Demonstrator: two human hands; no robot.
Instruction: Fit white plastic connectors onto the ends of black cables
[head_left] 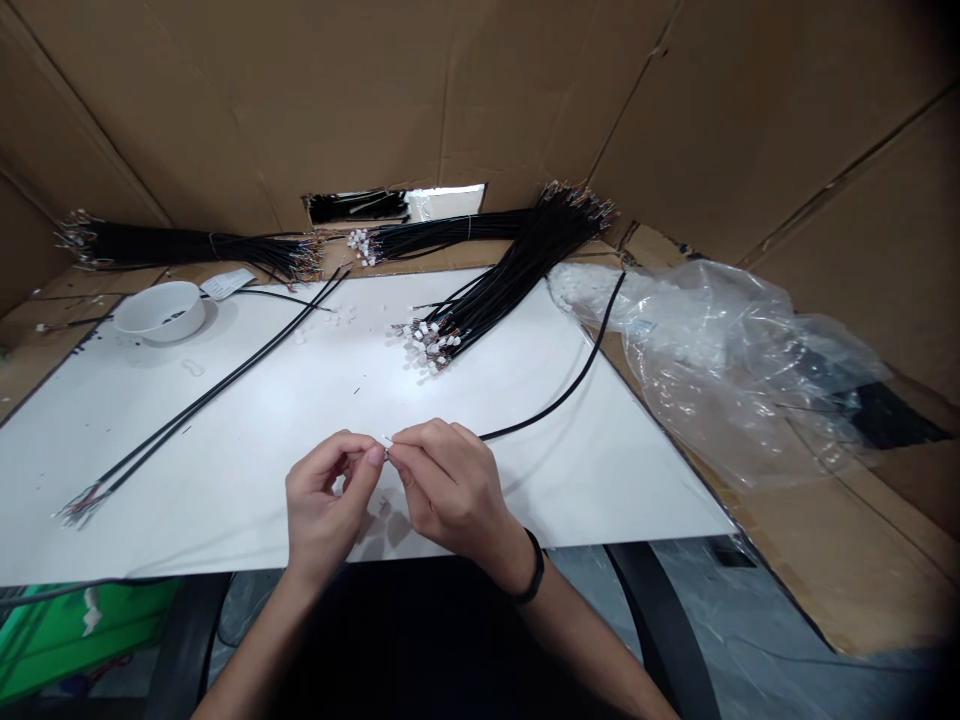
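Both hands meet above the front of the white board (600, 470). My right hand (450, 485) is closed on the end of a black cable (566, 393), which curves away to the right and back. Thin wire ends (387, 442) show between the two sets of fingertips. Thumb and index finger of my left hand (330, 495) pinch at this same spot; what they grip is too small and covered to make out. Behind the hands lies a thick bundle of black cables (517, 270) with white connectors (435, 340) on its near end.
Two loose black cables (217, 388) cross the board's left side. A white bowl (161, 312) with small dark pieces stands at back left. More cable bundles (187, 247) lie along the cardboard wall (375, 90). On the right is a clear plastic bag (720, 350).
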